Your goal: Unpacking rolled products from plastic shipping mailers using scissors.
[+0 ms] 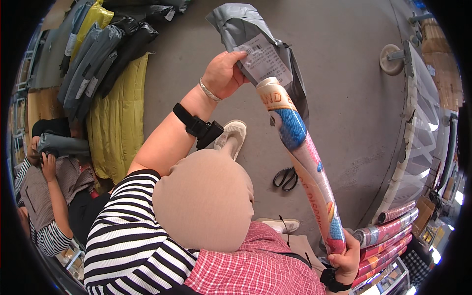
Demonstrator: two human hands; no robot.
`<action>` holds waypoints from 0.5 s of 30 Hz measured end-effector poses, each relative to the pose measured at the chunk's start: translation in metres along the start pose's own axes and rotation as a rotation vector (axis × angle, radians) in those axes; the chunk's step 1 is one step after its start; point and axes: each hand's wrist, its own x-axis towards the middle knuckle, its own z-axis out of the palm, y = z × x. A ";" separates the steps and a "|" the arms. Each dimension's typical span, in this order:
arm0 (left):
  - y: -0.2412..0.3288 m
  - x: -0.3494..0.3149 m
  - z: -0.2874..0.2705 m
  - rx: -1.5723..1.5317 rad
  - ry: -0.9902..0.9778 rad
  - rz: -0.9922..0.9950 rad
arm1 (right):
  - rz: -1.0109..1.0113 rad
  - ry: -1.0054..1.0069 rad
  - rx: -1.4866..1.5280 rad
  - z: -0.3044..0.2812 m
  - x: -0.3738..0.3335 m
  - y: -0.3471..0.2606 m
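Observation:
My left hand point(226, 73) pinches the edge of a grey plastic mailing bag point(246, 24) with a white printed label point(265, 56) on it. A bracelet and a black strapped device are on that arm. My right hand point(346, 258) wraps round the near end of a long rolled mat point(307, 157) with a colourful print. The roll slants up and away from me. Its far end overlaps the bag's lower part and shows in front of it; whether they touch, I cannot tell.
Black-handled scissors point(286, 179) lie on the grey floor. Grey and black wrapped rolls point(93, 69) lean beside a yellow package point(118, 118) at left, near a person handling a grey roll point(64, 145). More printed rolls point(386, 236) are stacked at right, below a wheeled cart point(418, 113).

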 end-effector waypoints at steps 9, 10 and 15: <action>0.002 0.003 0.004 -0.057 0.003 0.104 | 0.006 -0.004 0.026 0.003 0.000 -0.001; 0.002 0.003 0.003 -0.047 0.005 0.094 | 0.008 -0.010 0.008 0.003 0.000 -0.001; 0.000 0.002 -0.002 -0.221 0.129 0.112 | -0.016 -0.017 0.019 0.004 0.003 -0.002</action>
